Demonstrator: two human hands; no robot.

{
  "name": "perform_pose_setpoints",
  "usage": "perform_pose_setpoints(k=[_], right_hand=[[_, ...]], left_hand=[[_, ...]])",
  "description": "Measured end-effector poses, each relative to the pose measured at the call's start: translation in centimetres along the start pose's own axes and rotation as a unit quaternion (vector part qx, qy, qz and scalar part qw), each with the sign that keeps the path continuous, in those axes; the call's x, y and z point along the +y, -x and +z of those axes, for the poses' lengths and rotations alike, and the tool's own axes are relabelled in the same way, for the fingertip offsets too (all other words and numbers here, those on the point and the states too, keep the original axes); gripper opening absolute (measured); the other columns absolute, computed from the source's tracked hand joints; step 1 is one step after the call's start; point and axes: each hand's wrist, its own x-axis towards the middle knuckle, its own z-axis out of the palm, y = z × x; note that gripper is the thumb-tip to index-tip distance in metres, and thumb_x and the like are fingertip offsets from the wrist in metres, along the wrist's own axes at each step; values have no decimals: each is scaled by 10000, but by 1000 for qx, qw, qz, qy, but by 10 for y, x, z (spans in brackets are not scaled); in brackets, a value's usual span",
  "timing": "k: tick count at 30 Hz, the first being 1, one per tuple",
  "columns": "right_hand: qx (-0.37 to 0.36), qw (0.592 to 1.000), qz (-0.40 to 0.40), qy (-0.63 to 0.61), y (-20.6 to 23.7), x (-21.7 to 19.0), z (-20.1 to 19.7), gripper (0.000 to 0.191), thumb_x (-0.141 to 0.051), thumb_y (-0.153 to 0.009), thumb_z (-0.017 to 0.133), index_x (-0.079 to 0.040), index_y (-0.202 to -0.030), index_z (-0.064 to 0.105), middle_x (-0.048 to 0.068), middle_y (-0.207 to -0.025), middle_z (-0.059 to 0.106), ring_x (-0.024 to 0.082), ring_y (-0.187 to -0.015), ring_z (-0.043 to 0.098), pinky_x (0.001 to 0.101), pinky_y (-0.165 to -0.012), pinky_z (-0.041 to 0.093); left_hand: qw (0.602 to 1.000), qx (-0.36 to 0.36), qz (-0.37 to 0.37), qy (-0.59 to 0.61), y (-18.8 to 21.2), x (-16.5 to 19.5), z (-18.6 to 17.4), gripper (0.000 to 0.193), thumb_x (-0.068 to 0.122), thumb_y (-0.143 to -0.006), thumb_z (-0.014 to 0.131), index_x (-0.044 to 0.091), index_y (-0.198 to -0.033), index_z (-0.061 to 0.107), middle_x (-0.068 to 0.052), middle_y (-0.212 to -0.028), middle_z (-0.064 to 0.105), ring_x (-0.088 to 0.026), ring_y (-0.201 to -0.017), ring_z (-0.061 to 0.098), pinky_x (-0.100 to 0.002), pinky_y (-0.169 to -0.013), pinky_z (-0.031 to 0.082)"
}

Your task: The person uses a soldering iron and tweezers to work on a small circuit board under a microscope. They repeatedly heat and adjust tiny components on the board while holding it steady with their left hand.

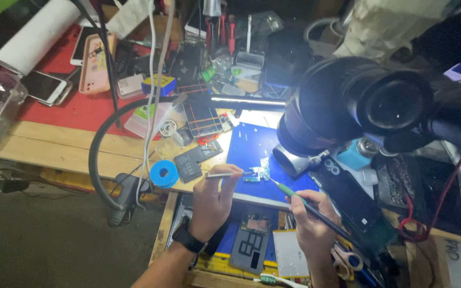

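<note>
My left hand point(215, 198), with a black watch on the wrist, grips metal tweezers point(229, 174) whose tips reach a small circuit board point(258, 174) lying on a blue work mat point(254, 146). My right hand point(310, 213) holds a soldering iron point(289, 191) with a green collar and a black handle. Its fine tip points at the right side of the small board.
A large black microscope point(358, 106) hangs over the mat's right side. A blue solder spool point(164, 174), phone parts point(196, 159) and several phones point(46, 87) crowd the wooden bench. A bright light bar point(246, 100) lies behind the mat. An open drawer below holds a phone back point(252, 242).
</note>
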Motion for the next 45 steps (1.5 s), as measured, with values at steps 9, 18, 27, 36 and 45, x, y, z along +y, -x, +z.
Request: perform_pose_setpoints(k=[9,18,27,36,45], right_hand=[[16,997,14,69,-1,2,3,174,-134,-877,762,-20,-993,701,62,-717,730,81,-608,676,217,-544,511],[6,1000,-7,18,-4,2,6,171,-137,-885,762,-15,-987,700,10,-666,706,32,-562,636,188,-480,470],[-9,982,-148,121,-8,-5,5,170,-146,-899,767,-22,-984,689,31,-741,687,40,-550,627,201,-481,459],[0,995,-55,85,-8,-5,5,180,-167,-872,772,-28,-956,695,4,-628,670,51,-491,616,215,-434,444],[1,997,-30,75,-5,-4,4,168,-169,-872,770,-41,-956,703,9,-652,689,53,-523,627,220,-470,465]], left_hand=[[999,1,-44,5,-3,-3,13,106,138,-1004,670,39,-1041,653,-63,-955,762,-156,-733,719,-282,-661,549],[998,-21,-64,1,2,-12,15,123,154,-990,679,55,-1059,654,-39,-978,774,-124,-691,710,-269,-600,535],[999,-23,-39,18,4,-15,16,125,128,-977,701,53,-1063,650,-57,-1011,772,-117,-692,689,-259,-614,532],[999,-29,-40,19,4,-13,14,98,91,-968,704,56,-1047,659,-70,-1027,774,-130,-737,709,-261,-652,548],[999,-24,-18,28,4,-15,13,104,108,-987,692,51,-1058,641,-78,-1035,761,-136,-826,740,-259,-699,574]])
